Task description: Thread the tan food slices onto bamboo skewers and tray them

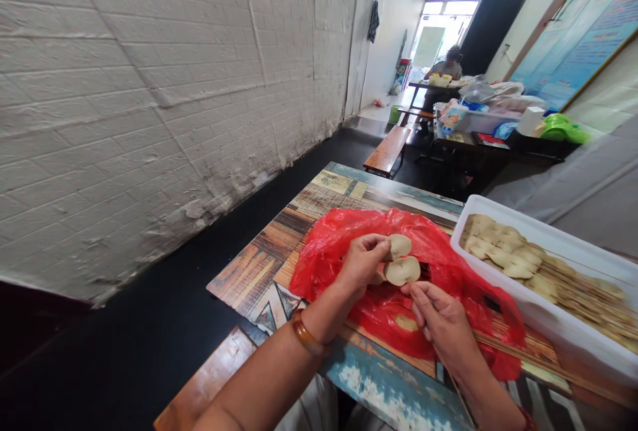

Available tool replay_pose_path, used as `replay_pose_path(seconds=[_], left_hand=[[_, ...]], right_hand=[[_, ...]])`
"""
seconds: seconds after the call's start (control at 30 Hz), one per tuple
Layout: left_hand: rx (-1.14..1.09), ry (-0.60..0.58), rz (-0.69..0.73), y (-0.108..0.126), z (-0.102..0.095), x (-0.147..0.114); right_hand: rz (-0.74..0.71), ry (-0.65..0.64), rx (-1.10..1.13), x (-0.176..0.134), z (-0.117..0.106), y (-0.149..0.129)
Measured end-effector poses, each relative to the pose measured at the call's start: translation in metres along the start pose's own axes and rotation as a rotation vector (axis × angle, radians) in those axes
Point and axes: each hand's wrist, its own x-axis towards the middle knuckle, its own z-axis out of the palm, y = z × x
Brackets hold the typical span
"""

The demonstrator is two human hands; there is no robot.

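Observation:
My left hand (366,261) is closed, its thumb and fingers pinching a thin, round beige slice (400,246). Just below, a second beige slice (403,271) is level with the fingertips of my right hand (441,318), which is closed too. A thin wooden skewer (459,396) runs down from under my right palm; its tip is hidden. Both hands are over an opened red plastic bag (323,255) spread on the table, and another slice (407,323) lies in it. Loose skewers (523,354) lie beside the bag, under my right forearm.
On the right stands a white plastic bin (461,245) holding many skewered slices (503,245). The patterned wooden table (259,252) borders a dark floor and a white brick-look wall (149,99). Farther off are a bench (389,150), a cluttered table (461,140) and a seated person (448,69).

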Motion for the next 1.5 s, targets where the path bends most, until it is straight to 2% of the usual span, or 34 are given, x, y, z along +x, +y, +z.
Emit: replay_pose_path(seconds=[0.27,0.43,0.57,0.7,1.0,1.07,1.2,1.27,1.5], left_hand=[[0.030,-0.013,0.004,-0.003,0.002,0.000],[-0.121,-0.050,-0.093,0.001,0.002,-0.001],[-0.223,-0.146,-0.227,0.001,0.001,-0.001],[-0.234,-0.253,-0.278,-0.001,0.001,-0.003],[-0.211,-0.151,-0.224,-0.003,-0.004,0.002],[-0.224,-0.136,-0.213,-0.004,-0.005,0.003],[-0.204,-0.124,-0.227,-0.010,-0.006,0.002],[-0.194,-0.129,-0.210,-0.011,-0.006,0.002],[-0.271,-0.200,-0.230,0.002,-0.005,0.002]], right_hand=[[-0.018,-0.003,0.012,0.002,-0.001,0.005],[-0.025,-0.003,0.061,0.002,-0.002,0.003],[-0.028,-0.007,0.068,0.002,-0.002,0.002],[-0.027,-0.013,0.029,0.004,-0.002,0.003],[-0.023,-0.044,-0.053,0.004,-0.005,0.005],[-0.073,-0.025,-0.140,0.003,-0.005,0.006],[-0.310,0.078,-0.353,0.002,-0.006,0.006],[-0.360,0.098,-0.387,0.002,-0.006,0.006],[-0.156,0.055,-0.216,0.004,-0.007,0.005]])
